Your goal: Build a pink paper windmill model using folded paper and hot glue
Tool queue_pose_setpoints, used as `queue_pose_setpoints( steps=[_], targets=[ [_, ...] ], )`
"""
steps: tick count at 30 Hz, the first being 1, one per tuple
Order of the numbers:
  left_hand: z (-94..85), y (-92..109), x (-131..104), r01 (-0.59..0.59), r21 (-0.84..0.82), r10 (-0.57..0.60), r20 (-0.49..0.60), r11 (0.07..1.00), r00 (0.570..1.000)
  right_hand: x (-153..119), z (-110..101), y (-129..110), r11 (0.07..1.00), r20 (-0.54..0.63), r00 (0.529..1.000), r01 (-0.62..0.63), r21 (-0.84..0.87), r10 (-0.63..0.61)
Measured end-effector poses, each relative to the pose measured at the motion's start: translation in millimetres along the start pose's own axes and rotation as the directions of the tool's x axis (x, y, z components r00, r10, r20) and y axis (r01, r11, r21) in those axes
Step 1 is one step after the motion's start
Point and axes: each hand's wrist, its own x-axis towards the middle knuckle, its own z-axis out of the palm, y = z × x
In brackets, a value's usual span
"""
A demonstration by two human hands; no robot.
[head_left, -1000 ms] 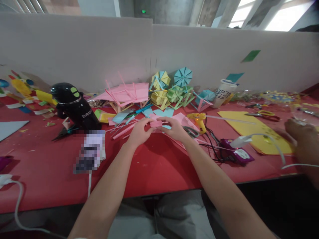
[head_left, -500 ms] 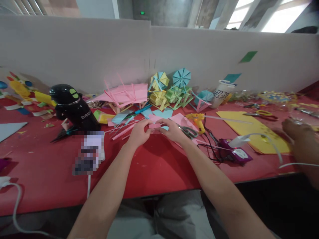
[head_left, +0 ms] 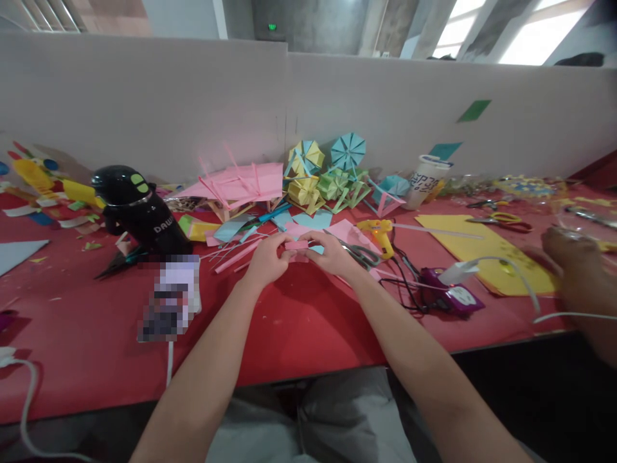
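Observation:
A small folded piece of pink paper is pinched between my two hands above the red tabletop. My left hand grips its left end, thumb and fingers closed. On the other end, my right hand has its fingers curled and closed too. Just beyond lie pink and light-blue paper sheets. Pink paper strips are to the left of my hands. Dark-handled scissors rest right beside my right hand, and a yellow glue gun lies past them.
At the left stand a black bottle and a phone with a cable. Folded paper umbrellas and a pink paper model line the back panel. A purple power block, yellow sheets and another person's hand are at the right.
The pink paper between my fingers now shows a little more of its surface, with a part visible lower down. The whole view has shifted slightly; both hands stay nearly in place.

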Motion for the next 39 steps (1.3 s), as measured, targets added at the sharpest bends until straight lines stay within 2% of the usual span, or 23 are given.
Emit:
queue_pose_setpoints(
  steps=[11, 20, 29, 39],
  targets=[
    [1.7, -1.6, 0.4, 0.030, -0.093, -0.027, 0.033, 0.995, 0.999, 1.1, -2.0, 1.1, 0.994, 0.026, 0.999, -0.041, 0.101, 0.039],
    [-0.7, 1.4, 0.0, 0.032, -0.102, -0.026, 0.052, 0.994, 0.998, 0.8, -5.0, 0.8, 0.992, 0.062, 0.997, -0.062, 0.107, 0.055],
    [-1.9, 4.2, -0.6, 0.030, -0.113, -0.025, 0.045, 0.993, 0.999, 0.7, -4.6, 0.1, 0.993, 0.051, 0.996, -0.071, 0.096, 0.067],
    [-2.5, 4.2, -0.8, 0.023, -0.111, -0.019, 0.036, 0.994, 0.999, 0.8, -7.1, -8.1, 0.992, 0.065, 0.995, -0.076, 0.104, 0.069]
  ],
)
